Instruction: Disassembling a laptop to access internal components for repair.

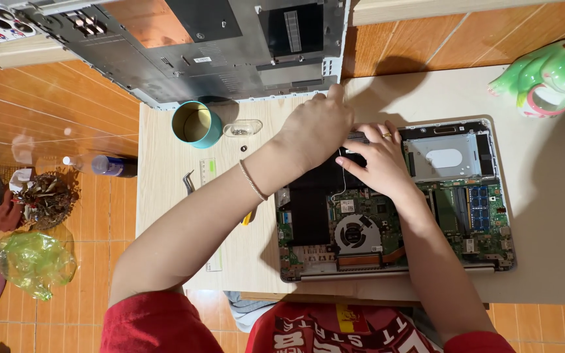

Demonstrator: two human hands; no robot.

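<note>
**Both hands at the battery's far edge**

An opened laptop (397,202) lies on the table (557,216), its board and fan (357,233) showing. The black battery (312,196) fills the left part of the case, long axis running left to right across it. Both hands meet at its far edge, the side away from the person.

The left hand (315,127) lies palm down over the far left corner, fingers together and stretched toward the grey cover (184,49) that leans at the table's far edge; whether it pinches anything underneath cannot be told. The right hand (377,160), a ring on one finger, rests just beside it, fingers curled down onto the battery's far right end, near the silver drive bay (446,157). Its fingertips are hidden, so its grip cannot be told either. The battery lies below and nearer the person than both sets of fingers, the right hand being more squarely over it.

Left of the case stand a teal cup (195,124), a small clear dish (242,128) and tweezers (189,182)
</note>
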